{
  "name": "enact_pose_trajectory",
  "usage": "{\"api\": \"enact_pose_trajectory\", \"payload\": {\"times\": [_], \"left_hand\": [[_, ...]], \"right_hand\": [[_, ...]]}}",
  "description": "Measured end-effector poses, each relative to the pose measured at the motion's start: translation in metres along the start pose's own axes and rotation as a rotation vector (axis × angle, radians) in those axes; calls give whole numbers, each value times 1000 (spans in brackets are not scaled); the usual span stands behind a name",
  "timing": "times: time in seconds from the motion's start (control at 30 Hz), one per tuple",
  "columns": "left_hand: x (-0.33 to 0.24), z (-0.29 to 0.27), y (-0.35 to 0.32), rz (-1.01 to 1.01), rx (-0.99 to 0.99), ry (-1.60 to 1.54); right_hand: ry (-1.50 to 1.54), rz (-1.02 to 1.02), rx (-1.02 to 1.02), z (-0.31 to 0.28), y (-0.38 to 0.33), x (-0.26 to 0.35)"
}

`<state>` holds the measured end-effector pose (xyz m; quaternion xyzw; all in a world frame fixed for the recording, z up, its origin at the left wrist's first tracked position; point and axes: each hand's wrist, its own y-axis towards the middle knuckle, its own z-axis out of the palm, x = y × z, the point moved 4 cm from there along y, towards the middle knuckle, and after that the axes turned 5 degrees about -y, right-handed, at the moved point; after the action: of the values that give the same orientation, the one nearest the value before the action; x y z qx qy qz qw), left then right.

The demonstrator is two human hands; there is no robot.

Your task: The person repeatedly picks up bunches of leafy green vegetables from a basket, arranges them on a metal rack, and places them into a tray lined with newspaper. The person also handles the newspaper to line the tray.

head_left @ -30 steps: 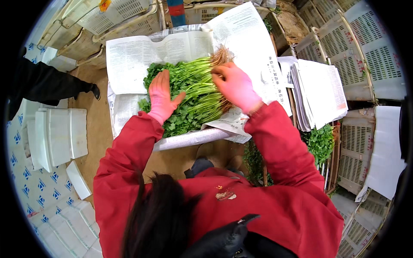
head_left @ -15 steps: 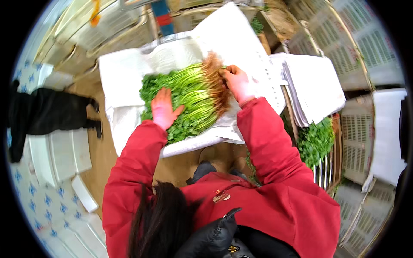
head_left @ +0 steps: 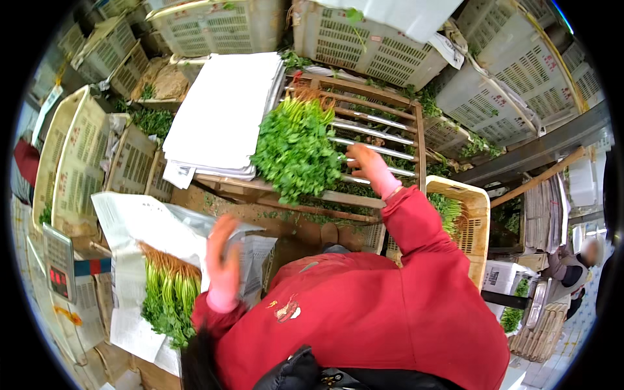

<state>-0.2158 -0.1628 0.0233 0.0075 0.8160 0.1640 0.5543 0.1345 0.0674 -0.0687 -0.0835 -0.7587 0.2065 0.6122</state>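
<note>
From my remote seat I see the leafy bunch [head_left: 296, 149] at upper centre of the frame, roots toward the top, lying on the slatted rack [head_left: 420, 140] just beside the white paper stack [head_left: 218, 117]. R hand [head_left: 372, 168] is close to its right edge, fingers half curved, nothing in the grip; contact I can't tell. L hand [head_left: 223, 260], blurred left of centre, is wide & w/o load, near the newspaper [head_left: 127, 221] w/ a second bunch [head_left: 172, 286]. IMO best: palms low from both sides, fingers under the stems, even pressure, roots aligned, leaves not crushed.
</note>
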Motion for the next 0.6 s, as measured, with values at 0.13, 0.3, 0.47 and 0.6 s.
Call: {"api": "enact_pose_trajectory", "payload": {"times": [0.13,0.3,0.47,0.6], "left_hand": [[18,141,110,87,-45,327],[90,232,149,-100,96,364],[72,284,99,-96,256,574],[74,278,114,-132,567,406]], "right_hand": [[-31,30,25,-6,64,-24],[107,-86,23,69,118,-28],[-232,-173,-88,-16,57,-53],[-523,-142,312,-85,71,-14]]}}
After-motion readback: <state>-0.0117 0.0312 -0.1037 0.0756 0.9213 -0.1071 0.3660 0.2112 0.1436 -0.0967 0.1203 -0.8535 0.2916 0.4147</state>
